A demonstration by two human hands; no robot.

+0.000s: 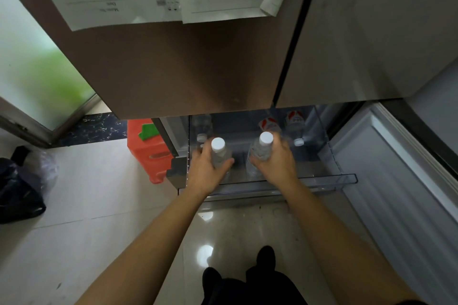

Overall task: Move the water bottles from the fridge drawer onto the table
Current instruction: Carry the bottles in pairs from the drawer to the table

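Clear bottles (219,153): 5. L hand (202,171) & R hand (277,163) fingers (226,163) wrap 1 each, 3 in drawer (334,179). 2 red labels (269,123), unreadable.

The left hand (207,168) grips one water bottle (219,153), the right hand (276,162) grips another bottle (261,148), white caps above the fingers, over the fridge drawer (329,179).

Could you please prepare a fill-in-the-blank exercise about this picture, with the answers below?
1. The left hand grips the near-left bottle, which has a ___ cap.
2. The right hand grips the near-right bottle over the pulled-out ___ of the fridge.
3. The far-right bottle inside bears a ___ label.
Answers: white; drawer; red.
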